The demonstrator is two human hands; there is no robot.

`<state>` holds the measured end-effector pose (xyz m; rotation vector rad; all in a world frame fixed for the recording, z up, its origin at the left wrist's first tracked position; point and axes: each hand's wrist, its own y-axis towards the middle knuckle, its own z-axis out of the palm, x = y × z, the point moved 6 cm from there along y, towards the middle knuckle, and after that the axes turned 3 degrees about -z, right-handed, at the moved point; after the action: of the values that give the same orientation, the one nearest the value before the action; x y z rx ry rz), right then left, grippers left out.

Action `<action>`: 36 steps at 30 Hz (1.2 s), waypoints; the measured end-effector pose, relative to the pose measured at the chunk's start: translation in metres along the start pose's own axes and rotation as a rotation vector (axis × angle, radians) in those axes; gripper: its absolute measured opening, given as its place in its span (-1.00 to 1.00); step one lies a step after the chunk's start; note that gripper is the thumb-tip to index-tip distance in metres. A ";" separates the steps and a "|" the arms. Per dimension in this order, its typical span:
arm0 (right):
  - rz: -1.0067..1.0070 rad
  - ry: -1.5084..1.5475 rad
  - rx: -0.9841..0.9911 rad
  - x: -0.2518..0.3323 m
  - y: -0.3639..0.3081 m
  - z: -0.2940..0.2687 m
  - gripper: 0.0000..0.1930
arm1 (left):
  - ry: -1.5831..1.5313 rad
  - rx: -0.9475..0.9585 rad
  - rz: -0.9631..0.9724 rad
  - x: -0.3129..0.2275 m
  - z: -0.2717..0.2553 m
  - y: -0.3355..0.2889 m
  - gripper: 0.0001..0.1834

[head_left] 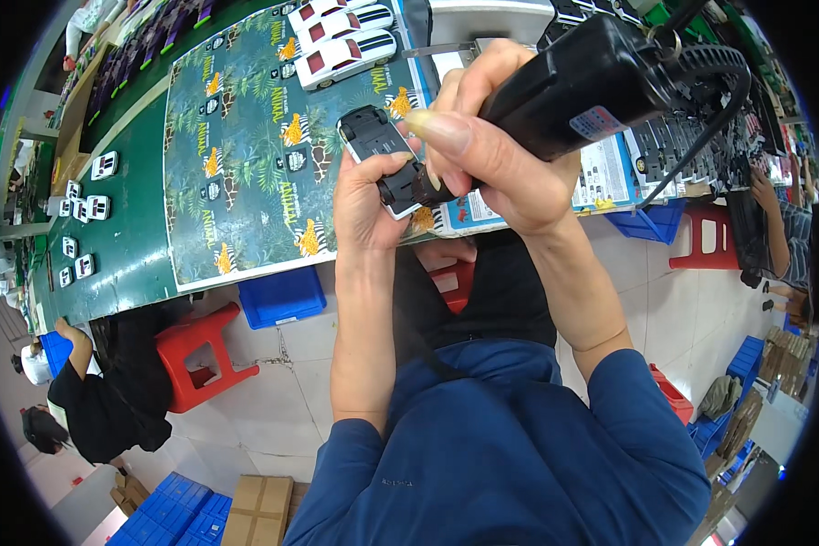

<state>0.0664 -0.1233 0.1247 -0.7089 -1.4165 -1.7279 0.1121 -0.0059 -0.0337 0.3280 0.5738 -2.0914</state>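
My left hand [371, 200] grips a toy car [373, 136] turned upside down, its black underside facing up. In my right hand [510, 155] is a black electric screwdriver [564, 91], held at a slant with its cable curving off to the right. The driver's tip end meets the near end of the car's underside, beside my left thumb. My fingers partly hide the tip, so I cannot see a screw. Beyond my hands, several white toy cars with red interiors [346, 56] stand side by side on the printed sheet [246, 155].
Black car chassis parts [692, 146] crowd the table at the right. Small white toy cars [91, 207] sit on the green table [136, 227] at the left. Below the edge are a blue bin [282, 298] and a red stool [205, 359]. A person in black [109, 391] sits at the left.
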 end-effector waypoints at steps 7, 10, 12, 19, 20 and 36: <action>0.068 0.044 0.061 -0.007 0.002 0.000 -0.80 | -0.077 0.031 -0.023 0.002 0.007 -0.002 -0.44; 0.048 0.041 0.063 -0.007 0.002 0.001 -0.80 | -0.118 0.051 -0.062 0.003 0.007 -0.001 -0.45; 0.025 0.042 0.062 -0.005 0.002 0.001 -0.80 | -0.113 0.068 -0.077 0.003 0.007 0.001 -0.45; 0.059 0.188 0.047 -0.008 0.000 0.015 -0.83 | -0.078 0.036 -0.110 -0.007 -0.008 -0.002 -0.60; 0.072 0.188 0.046 -0.005 0.000 0.015 -0.85 | -0.029 0.015 -0.109 -0.007 -0.009 -0.003 -0.65; -0.082 0.121 0.042 0.040 -0.034 -0.048 -0.79 | 2.880 -0.196 0.360 -0.308 -0.090 -0.090 -0.26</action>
<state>0.0186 -0.1761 0.1275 -0.5211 -1.4104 -1.7678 0.2066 0.3030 0.0490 2.7749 1.6903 0.3409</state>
